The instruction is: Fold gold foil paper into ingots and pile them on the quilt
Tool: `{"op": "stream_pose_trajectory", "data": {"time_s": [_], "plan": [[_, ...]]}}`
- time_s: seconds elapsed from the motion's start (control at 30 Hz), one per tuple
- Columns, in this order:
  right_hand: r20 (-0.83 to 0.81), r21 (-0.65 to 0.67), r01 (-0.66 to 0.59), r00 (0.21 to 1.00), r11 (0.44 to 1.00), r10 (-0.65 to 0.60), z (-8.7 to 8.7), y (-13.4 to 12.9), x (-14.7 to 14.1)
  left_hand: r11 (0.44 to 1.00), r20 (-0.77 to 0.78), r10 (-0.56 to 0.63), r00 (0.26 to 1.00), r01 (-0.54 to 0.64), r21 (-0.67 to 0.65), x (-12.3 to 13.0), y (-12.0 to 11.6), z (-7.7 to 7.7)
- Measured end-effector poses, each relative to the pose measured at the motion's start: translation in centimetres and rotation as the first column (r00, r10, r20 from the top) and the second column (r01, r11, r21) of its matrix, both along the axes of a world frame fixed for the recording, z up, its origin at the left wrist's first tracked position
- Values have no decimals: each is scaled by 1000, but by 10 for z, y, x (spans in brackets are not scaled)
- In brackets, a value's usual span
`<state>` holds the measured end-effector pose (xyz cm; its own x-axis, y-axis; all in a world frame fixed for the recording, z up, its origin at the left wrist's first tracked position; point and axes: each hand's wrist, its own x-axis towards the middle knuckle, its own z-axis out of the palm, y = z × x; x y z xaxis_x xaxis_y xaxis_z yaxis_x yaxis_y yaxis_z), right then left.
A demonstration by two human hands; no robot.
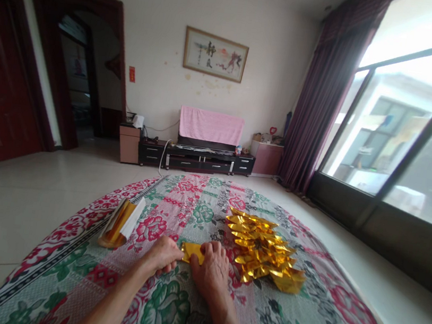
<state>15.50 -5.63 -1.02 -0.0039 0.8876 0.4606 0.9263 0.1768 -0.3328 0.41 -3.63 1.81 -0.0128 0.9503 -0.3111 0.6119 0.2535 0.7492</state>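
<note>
A small sheet of gold foil paper [191, 251] lies on the flowered cloth in front of me, between my hands. My left hand [165, 255] is closed, with thumb and finger pinching the sheet's left end. Over the right end, my right hand [213, 264] presses down with curled fingers and thumb on the foil; its fingertips are partly hidden. To the right sit rows of folded gold foil pieces [262, 246], overlapping each other. At the left lies a curled stack of gold foil sheets [121, 224] with white backing or wrapping.
The round table is covered by a patterned cloth [166, 310] in pink, green and grey. Beyond it stand a low black TV cabinet [208, 162] and a pink towel [211, 126] draped over a screen. Purple curtains [313, 100] and large windows are at the right.
</note>
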Motion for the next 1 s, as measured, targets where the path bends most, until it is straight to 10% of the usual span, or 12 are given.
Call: {"op": "stream_pose_trajectory", "data": {"time_s": [1.0], "plan": [[-32,-16,4,999,1000,-5,1,0,0,984,-364,-61,929,117,135,1,11,-14]]}}
